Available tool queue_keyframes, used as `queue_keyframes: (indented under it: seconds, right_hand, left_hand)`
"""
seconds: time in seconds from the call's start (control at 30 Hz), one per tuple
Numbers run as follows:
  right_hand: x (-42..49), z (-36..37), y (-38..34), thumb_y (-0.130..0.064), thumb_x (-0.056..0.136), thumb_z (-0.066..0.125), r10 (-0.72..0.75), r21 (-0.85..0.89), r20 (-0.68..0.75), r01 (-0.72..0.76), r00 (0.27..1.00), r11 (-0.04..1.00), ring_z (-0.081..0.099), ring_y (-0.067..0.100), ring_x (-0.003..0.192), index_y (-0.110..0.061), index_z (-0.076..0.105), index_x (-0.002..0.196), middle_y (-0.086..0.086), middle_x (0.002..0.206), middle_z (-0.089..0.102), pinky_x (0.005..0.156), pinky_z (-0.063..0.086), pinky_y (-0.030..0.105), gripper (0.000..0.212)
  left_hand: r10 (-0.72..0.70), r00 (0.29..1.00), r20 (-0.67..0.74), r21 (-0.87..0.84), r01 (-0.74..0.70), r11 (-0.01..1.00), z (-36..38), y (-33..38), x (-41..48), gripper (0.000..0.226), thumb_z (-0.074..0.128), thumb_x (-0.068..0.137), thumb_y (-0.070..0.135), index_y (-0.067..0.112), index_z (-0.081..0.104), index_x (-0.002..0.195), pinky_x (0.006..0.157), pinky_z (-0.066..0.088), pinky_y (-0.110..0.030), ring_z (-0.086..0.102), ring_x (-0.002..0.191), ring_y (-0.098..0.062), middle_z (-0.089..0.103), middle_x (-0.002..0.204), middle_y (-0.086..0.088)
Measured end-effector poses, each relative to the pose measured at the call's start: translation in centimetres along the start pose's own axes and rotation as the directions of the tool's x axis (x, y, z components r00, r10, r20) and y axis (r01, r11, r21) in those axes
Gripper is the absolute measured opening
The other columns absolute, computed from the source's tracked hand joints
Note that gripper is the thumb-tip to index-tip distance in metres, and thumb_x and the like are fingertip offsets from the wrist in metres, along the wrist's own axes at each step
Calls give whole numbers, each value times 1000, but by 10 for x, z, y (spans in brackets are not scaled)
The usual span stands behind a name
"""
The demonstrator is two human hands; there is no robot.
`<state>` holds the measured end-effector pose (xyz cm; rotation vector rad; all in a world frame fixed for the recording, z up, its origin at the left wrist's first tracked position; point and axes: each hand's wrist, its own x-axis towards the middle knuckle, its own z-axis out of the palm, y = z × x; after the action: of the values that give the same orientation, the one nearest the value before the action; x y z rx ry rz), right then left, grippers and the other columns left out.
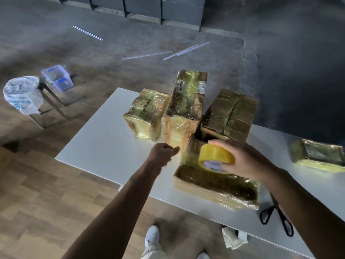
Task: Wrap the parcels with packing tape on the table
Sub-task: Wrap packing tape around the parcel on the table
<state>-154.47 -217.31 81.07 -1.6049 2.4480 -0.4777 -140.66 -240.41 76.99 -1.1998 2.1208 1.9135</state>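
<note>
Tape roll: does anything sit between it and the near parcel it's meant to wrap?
Nothing visible does. The right hand grips the tape roll just over the near parcel; the left hand seems to pinch the tape's loose end at that parcel's far corner.

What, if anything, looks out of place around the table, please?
The scissors lie, handles spread, by the near edge of the table, partly under the forearm of the right hand holding the tape roll; a nudge could knock them off. White strips lie scattered on the floor beyond.
</note>
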Motion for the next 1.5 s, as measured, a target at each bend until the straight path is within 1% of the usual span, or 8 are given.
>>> queue_keyframes:
  seconds: [0.2,0.33,0.53,0.7,0.97,1.13,1.3,1.5]
  right_hand:
    - [23,-10,-7,-50,77,61,200,-190,234,-157,951,969,54,12,97,-54,34,134,-9,123,56,66,40,24,63]
    - [36,-7,-12,-43,81,57,175,-257,275,-103,945,961,50,12,94,-53,32,134,-9,118,56,67,40,26,59]
    - [21,-1,-11,-37,82,71,80,110,204,-104,976,989,50,-6,108,-62,28,133,-32,128,44,80,47,15,71]
    - [16,2,-12,-38,78,75,63,76,110,-71,992,995,58,9,96,-45,55,122,-13,110,56,77,51,33,50]
    - [37,-6,-34,-42,80,65,222,-140,270,-190,937,972,53,11,89,-47,56,119,-13,100,50,69,41,25,40]
    - [34,-17,-27,-50,81,60,255,-331,339,-139,905,933,51,11,90,-47,55,120,-15,99,48,65,38,23,40]
    - [30,-12,-25,-47,79,60,265,-351,331,-143,905,925,50,10,81,-47,56,118,-17,87,41,56,32,17,39]
    - [31,-7,-22,-48,77,60,282,-362,353,-148,892,920,49,9,81,-47,56,116,-19,86,41,55,31,16,39]
  left_hand:
    - [-75,997,12,-46,75,996,-13,1,15,21,66,91,23,3,63,93,58,44,-25,56,73,-16,61,81,-8]
    - [-191,975,113,-190,210,959,-20,-11,18,22,63,92,16,7,55,74,61,50,-29,51,63,-16,49,68,-7]
    - [-221,958,182,-376,275,885,-17,-30,20,24,61,92,7,5,51,71,55,52,-27,46,57,-15,40,63,-6]
    - [-215,956,201,-400,281,872,-15,-43,28,18,63,92,8,1,54,78,56,49,-26,45,58,-15,42,64,-8]
    - [-210,962,175,-325,258,910,-3,-43,38,15,61,93,11,-2,58,86,68,52,-29,51,65,-18,49,70,-11]
    - [-162,964,210,-340,227,913,-17,-46,46,16,60,94,12,-2,59,87,66,51,-28,51,65,-17,50,68,-10]
    - [-56,962,268,-348,151,925,-12,-58,45,20,57,96,17,0,56,85,62,48,-26,50,65,-17,50,68,-8]
    - [-136,947,290,-339,235,911,7,-69,46,22,59,95,16,0,56,79,56,46,-25,46,59,-15,45,63,-8]
